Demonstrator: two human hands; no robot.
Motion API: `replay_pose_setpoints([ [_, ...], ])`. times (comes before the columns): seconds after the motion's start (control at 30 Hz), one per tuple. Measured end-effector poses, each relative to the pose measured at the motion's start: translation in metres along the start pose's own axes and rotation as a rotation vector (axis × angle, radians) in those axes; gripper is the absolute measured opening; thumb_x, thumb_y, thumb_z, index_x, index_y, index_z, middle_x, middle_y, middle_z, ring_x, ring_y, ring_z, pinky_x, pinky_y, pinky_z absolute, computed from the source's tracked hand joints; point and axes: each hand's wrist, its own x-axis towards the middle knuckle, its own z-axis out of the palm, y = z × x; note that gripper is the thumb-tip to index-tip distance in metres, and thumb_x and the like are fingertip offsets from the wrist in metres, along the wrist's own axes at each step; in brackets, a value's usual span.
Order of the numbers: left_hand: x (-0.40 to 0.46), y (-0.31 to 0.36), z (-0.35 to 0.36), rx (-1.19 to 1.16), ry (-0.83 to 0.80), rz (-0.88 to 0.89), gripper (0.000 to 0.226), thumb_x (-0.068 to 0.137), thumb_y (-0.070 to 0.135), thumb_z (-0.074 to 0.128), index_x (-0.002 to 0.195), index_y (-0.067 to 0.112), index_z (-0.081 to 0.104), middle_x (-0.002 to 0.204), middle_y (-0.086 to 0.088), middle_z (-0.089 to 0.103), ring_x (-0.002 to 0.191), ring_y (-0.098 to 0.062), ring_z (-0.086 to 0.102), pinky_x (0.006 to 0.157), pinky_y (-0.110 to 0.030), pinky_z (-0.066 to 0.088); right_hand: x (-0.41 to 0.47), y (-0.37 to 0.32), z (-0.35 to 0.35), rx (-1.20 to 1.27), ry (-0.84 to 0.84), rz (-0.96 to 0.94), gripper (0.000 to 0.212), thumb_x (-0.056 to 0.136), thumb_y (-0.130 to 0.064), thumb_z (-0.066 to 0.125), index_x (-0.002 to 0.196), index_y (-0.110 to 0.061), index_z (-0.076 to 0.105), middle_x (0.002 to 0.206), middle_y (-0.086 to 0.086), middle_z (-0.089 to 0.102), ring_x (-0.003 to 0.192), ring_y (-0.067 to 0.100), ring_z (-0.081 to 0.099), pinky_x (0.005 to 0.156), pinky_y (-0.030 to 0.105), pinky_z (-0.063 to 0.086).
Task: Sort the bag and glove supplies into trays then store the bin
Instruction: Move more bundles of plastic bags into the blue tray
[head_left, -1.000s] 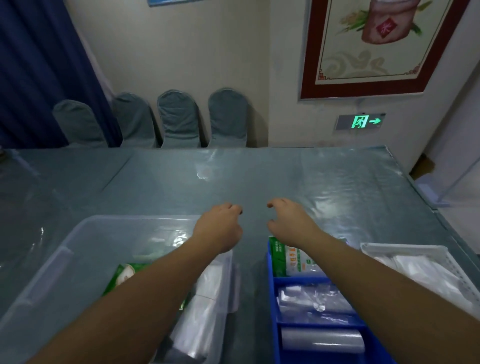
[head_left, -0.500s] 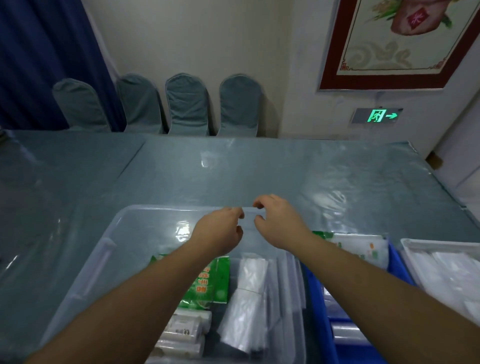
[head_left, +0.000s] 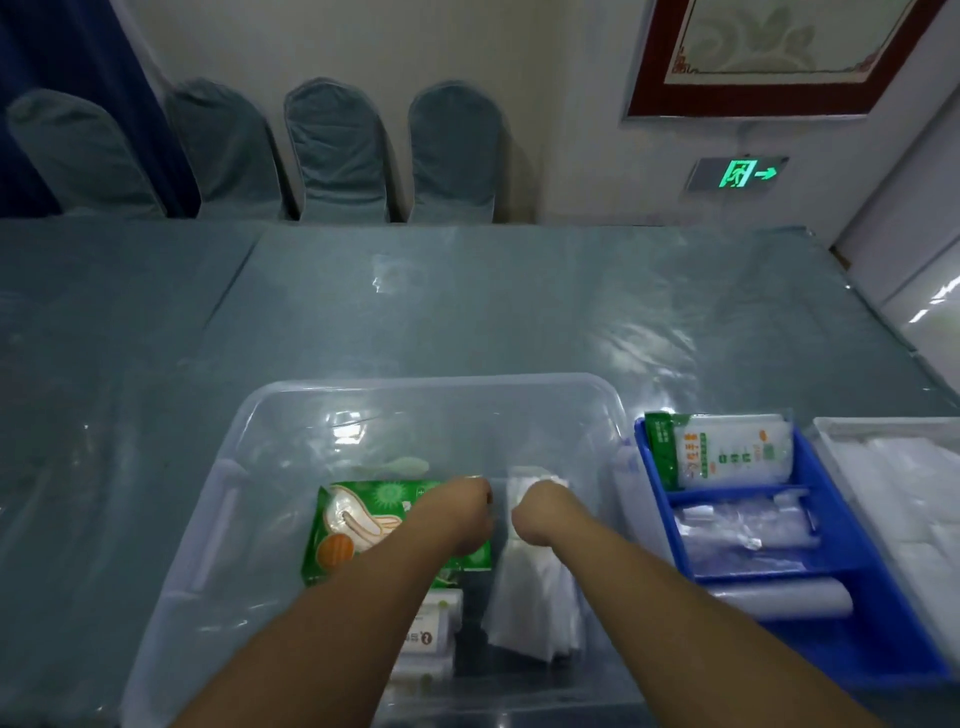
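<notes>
Head view. I take the clear bin (head_left: 218, 519) as my reference; it sits on the plastic-covered table (head_left: 467, 312), directly in front of me.

1. Both of my bare forearms reach into the bin from its near edge.
2. My left hand (head_left: 462, 512) is down inside the bin, over the right part of the green glove pack (head_left: 353, 525). The fingers are curled under the hand and point away from the camera; I cannot tell whether they pinch anything.
3. My right hand (head_left: 537, 512) is just right of the left hand, on the far end of the white bag stack (head_left: 535, 603), which lies along the bin floor right of the green pack. The fingers are folded under; I cannot tell whether they grip the stack.
4. Near the bin's front wall, white rolls (head_left: 434, 623) with printed labels lie below the green pack.
5. Just right of the bin stands the blue divided tray (head_left: 883, 587). Its far compartment holds a green-and-white pack (head_left: 727, 451); the middle compartment holds clear bags (head_left: 743, 535); the near one holds a clear roll (head_left: 779, 603).
6. Right of the blue tray is a white tray (head_left: 831, 431) with white plastic bags (head_left: 914, 499).
</notes>
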Motion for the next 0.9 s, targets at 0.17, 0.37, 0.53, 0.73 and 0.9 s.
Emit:
replay_pose_setpoints([
  [0.17, 0.015, 0.000, 0.024, -0.012, -0.166, 0.028, 0.035, 0.091, 0.018, 0.058, 0.124, 0.011, 0.067, 0.130, -0.013, 0.067, 0.118, -0.032, 0.063, 0.095, -0.034, 0.050, 0.011, 0.008, 0.028, 0.040, -0.218, 0.143, 0.046, 0.099, -0.010, 0.044, 0.144, 0.000, 0.050, 0.147, 0.019, 0.049, 0.128, 0.039, 0.053, 0.105, 0.044, 0.045],
  [0.37, 0.029, 0.007, 0.049, -0.059, -0.316, 0.063, 0.034, 0.093, 0.018, 0.061, 0.123, 0.003, 0.067, 0.128, -0.018, 0.067, 0.117, -0.036, 0.063, 0.094, -0.037, 0.049, 0.018, 0.013, 0.047, 0.329, -0.040, 0.321, 0.054, 0.084, -0.027, 0.068, 0.131, -0.001, 0.061, 0.132, 0.016, 0.063, 0.120, 0.032, 0.063, 0.091, 0.033, 0.052],
  [0.53, 0.033, -0.001, 0.051, -0.248, -0.347, 0.006, 0.027, 0.090, 0.012, 0.062, 0.114, 0.004, 0.070, 0.116, -0.016, 0.072, 0.102, -0.026, 0.067, 0.079, -0.028, 0.047, 0.014, 0.015, 0.044, 0.499, -0.050, 0.319, 0.021, 0.087, -0.022, 0.067, 0.102, -0.008, 0.066, 0.113, 0.013, 0.067, 0.104, 0.030, 0.066, 0.091, 0.037, 0.057],
  [0.73, 0.029, -0.017, 0.054, -0.589, -0.355, -0.161, 0.032, 0.077, 0.001, 0.055, 0.104, 0.000, 0.072, 0.081, -0.017, 0.063, 0.071, -0.024, 0.055, 0.065, -0.035, 0.048, 0.012, 0.010, 0.045, 0.587, -0.056, 0.286, 0.005, 0.091, -0.004, 0.055, 0.088, -0.002, 0.059, 0.079, 0.019, 0.057, 0.073, 0.033, 0.059, 0.064, 0.036, 0.048],
  [0.9, 0.022, -0.023, 0.044, -0.742, -0.297, -0.244, 0.027, 0.072, 0.017, 0.060, 0.090, 0.002, 0.073, 0.084, -0.020, 0.072, 0.072, -0.023, 0.060, 0.076, -0.041, 0.057, 0.006, 0.009, 0.039, 0.721, -0.011, 0.285, 0.015, 0.092, 0.002, 0.048, 0.081, -0.008, 0.051, 0.078, 0.012, 0.048, 0.064, 0.021, 0.045, 0.053, 0.026, 0.038],
])
